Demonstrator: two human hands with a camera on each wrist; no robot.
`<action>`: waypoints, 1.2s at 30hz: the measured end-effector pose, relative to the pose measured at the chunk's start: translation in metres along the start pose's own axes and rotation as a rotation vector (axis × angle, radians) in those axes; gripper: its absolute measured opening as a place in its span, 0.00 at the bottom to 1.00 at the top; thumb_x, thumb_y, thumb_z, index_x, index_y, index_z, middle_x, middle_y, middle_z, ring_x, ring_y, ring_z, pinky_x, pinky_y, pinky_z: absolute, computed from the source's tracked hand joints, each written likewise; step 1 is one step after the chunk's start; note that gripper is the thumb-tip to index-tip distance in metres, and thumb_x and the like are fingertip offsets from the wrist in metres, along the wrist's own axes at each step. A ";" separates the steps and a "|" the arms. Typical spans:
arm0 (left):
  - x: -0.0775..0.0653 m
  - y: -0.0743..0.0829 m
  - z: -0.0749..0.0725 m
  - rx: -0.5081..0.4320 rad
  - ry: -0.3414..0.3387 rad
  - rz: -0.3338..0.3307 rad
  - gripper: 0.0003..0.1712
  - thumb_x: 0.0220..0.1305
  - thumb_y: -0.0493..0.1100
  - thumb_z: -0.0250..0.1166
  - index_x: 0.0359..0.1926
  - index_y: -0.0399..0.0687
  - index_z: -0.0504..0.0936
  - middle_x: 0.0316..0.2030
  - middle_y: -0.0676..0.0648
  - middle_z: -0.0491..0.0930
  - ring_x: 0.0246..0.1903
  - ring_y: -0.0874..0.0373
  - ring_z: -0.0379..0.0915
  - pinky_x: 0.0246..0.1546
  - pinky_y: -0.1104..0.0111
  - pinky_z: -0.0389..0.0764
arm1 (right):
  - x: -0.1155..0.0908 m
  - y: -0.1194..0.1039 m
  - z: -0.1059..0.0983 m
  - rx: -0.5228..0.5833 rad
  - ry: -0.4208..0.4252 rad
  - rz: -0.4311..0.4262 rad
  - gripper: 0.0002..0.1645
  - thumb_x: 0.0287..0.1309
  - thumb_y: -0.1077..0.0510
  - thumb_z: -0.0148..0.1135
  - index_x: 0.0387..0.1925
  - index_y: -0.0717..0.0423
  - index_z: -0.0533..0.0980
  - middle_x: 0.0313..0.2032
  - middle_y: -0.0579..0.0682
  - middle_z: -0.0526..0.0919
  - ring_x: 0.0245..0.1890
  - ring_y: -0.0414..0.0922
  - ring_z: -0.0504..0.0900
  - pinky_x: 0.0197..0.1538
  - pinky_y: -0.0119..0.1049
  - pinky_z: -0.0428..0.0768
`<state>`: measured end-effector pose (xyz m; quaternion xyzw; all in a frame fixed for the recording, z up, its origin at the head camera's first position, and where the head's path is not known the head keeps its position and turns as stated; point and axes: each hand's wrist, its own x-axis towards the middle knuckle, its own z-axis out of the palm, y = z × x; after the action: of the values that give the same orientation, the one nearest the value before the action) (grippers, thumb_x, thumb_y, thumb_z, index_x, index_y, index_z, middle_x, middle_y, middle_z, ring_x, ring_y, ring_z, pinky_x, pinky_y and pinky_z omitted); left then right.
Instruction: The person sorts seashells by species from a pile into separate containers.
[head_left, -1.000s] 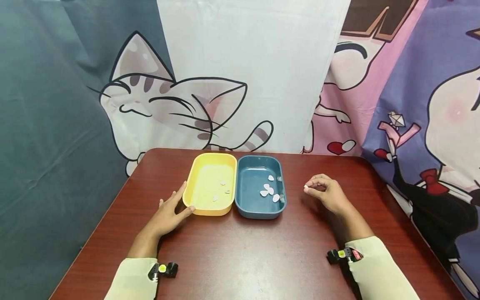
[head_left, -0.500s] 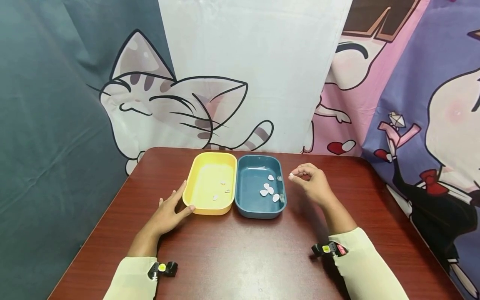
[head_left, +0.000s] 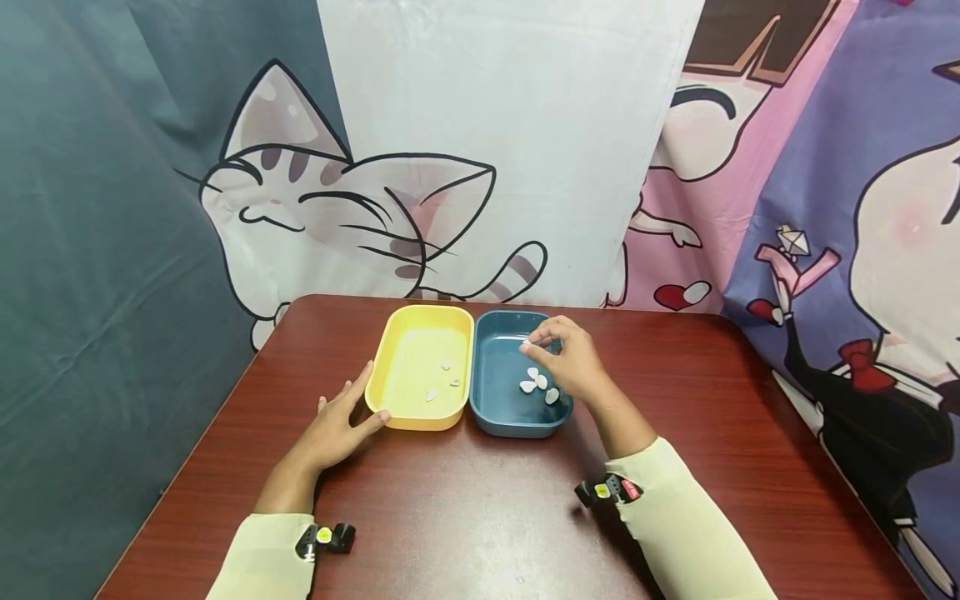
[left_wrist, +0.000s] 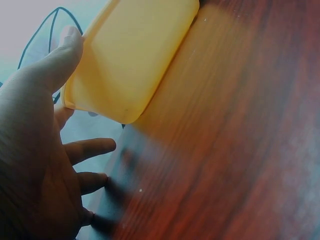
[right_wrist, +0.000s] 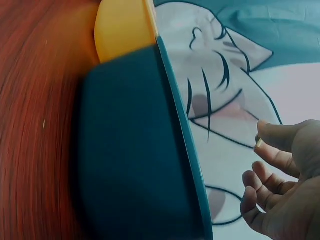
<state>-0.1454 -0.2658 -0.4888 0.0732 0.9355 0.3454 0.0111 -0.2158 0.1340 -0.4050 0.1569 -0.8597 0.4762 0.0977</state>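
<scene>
My right hand is over the blue tray, pinching a small white piece between thumb and fingertip. Only a sliver of that piece shows in the right wrist view; it looks like a shell or pebble. Several similar white pieces lie in the blue tray, partly covered by this hand. My left hand rests against the near left corner of the yellow tray, fingers spread. In the left wrist view its thumb touches the rim. Three small pale pieces lie inside the yellow tray.
Both trays stand side by side, touching, on a reddish-brown wooden table. A printed cloth backdrop with cartoon figures hangs behind the table and along its sides.
My right hand has moved left from beside the blue tray to above it, still pinching the white piece. The left hand and both trays have stayed in place.
</scene>
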 end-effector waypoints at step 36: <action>0.003 0.005 0.001 0.003 -0.003 0.010 0.55 0.76 0.65 0.65 0.90 0.57 0.46 0.88 0.38 0.52 0.84 0.24 0.46 0.76 0.18 0.36 | 0.015 -0.043 0.073 -0.041 -0.147 0.102 0.15 0.65 0.54 0.80 0.48 0.57 0.89 0.55 0.53 0.84 0.53 0.53 0.82 0.48 0.43 0.81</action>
<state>-0.1478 -0.2608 -0.4864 0.0783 0.9357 0.3437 0.0108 -0.2157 0.0481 -0.4050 0.1456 -0.8811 0.4498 0.0132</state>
